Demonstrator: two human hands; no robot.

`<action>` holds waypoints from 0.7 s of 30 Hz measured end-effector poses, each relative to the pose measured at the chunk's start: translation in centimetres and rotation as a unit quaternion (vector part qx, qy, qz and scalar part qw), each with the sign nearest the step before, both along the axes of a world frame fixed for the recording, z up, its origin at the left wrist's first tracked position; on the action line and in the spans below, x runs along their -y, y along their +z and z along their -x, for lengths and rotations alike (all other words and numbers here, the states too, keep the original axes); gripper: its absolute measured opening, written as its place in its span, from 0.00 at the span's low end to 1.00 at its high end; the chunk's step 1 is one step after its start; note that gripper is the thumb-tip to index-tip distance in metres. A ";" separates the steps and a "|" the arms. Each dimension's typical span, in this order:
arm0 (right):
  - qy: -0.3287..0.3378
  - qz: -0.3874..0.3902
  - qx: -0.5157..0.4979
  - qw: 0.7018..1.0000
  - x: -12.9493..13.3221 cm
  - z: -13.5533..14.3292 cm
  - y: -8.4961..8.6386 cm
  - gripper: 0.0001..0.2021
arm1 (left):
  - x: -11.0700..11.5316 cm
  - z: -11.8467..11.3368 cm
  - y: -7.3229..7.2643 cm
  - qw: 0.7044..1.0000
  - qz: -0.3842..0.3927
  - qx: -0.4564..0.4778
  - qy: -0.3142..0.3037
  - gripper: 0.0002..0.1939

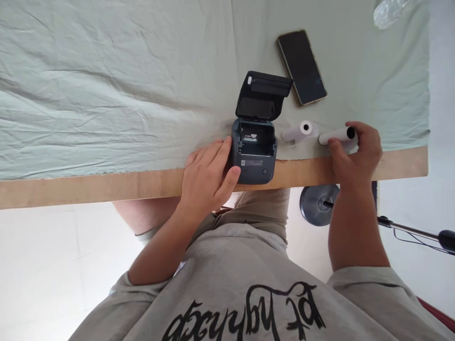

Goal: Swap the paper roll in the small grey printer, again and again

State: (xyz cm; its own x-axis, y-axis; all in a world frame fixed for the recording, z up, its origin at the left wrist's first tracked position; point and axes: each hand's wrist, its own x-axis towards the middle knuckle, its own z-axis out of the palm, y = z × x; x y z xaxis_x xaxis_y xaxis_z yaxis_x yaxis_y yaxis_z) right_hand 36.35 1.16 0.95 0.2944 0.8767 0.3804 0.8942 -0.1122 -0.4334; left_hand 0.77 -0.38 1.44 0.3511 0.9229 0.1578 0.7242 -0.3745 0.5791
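A small dark printer (pixel 254 166) stands at the table's front edge with its black lid (pixel 261 97) tipped back, and its inner compartment shows. My left hand (pixel 209 173) lies flat along the printer's left side, fingers stretched out, the thumb at its lower left corner. To the right of the printer sits a white paper roll (pixel 296 131) with a dark core hole. Farther right, my right hand (pixel 357 149) has its thumb and fingers round a second white roll (pixel 333 136), which lies on the cloth with its dark end facing right.
Behind the rolls lies a black phone (pixel 304 66) in a clear case. A clear plastic object (pixel 389 12) is at the back right. Pale green cloth (pixel 124 85) covers the table up to a bare wooden edge (pixel 88 188). A round black base (pixel 318 206) stands below.
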 end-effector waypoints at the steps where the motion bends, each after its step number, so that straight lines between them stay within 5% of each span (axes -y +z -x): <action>1: 0.000 -0.004 -0.013 1.000 0.0 -0.1 -0.2 0.27 | 0.0 0.0 0.0 1.000 -0.001 -0.002 0.001 0.45; 5: 0.039 -0.118 -0.077 0.989 -0.2 0.4 -0.8 0.26 | 0.0 0.0 -0.1 1.000 -0.003 -0.004 0.007 0.44; 9: 0.165 -0.224 -0.144 0.950 0.7 4.8 0.3 0.28 | 0.0 -0.1 -0.1 1.000 0.003 0.003 0.006 0.44; 15: 0.247 -0.117 -0.229 0.934 1.6 13.4 2.8 0.18 | 0.2 -0.1 0.1 1.000 0.007 0.012 0.009 0.44; 21: 0.307 -0.032 -0.116 0.944 -0.8 14.5 3.2 0.13 | 0.2 -0.1 0.1 1.000 0.003 0.010 0.007 0.45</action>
State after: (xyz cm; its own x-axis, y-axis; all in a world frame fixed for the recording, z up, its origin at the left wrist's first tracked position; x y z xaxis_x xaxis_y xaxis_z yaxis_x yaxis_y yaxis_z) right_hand 21.89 1.91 4.11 -0.1798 0.8864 0.4265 0.6623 0.4297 -0.6138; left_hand 0.91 -0.57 1.50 0.3346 0.9287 0.1601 0.7174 -0.3612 0.5957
